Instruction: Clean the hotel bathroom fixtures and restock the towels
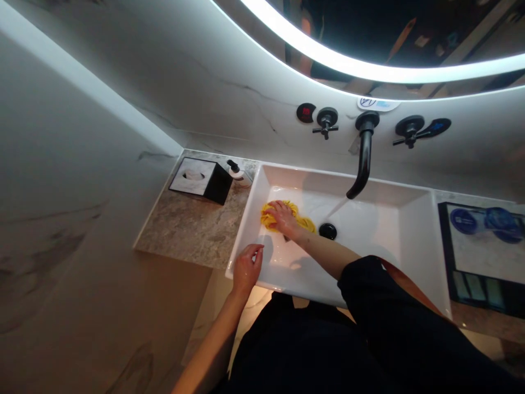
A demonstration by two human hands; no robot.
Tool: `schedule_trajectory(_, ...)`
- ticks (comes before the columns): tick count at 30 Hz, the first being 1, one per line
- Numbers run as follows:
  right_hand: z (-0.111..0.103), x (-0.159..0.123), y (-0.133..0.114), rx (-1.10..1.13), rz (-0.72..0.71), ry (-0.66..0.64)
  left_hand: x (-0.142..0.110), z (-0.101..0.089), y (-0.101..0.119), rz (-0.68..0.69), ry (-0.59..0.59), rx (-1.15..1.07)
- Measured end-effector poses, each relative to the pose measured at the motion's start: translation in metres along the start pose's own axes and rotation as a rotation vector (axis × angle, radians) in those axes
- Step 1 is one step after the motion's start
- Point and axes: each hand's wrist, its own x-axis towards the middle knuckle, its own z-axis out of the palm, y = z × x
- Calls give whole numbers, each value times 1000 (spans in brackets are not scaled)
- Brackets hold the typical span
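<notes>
A crumpled yellow cloth (305,222) lies on the floor of the white rectangular sink (373,224), in its left half. My right hand (283,218) presses down on the cloth, its fingers curved over the bunched fabric. Just right of it is the black round drain stopper (327,231). Over the front left rim of the basin, my left hand (247,266) hangs with its fingers curled in and nothing visible in them. Whether that hand touches the rim, I cannot tell.
Above the basin a black spout (363,158) juts from the wall between two cross handles (327,120) (410,131). To the left stand a tissue box (197,178) and a pump bottle (239,173). A tray (488,249) with blue items sits right, under a lit mirror (369,68).
</notes>
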Motion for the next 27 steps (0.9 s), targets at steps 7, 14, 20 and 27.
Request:
schedule_trajectory(7, -8, 16, -1, -79, 57, -51, -2, -1, -1, 32, -4, -4)
schedule_trajectory(14, -12, 18, -4, -115, 64, -68, -2, -1, -1, 39, -7, 1)
schedule_trajectory(20, -11, 22, -4, -136, -21, -97, -2, 0, -1, 53, -4, -6)
schedule_trajectory(27, -13, 24, -7, -158, -10, -91, -4, 1, -3, 44, -11, 16)
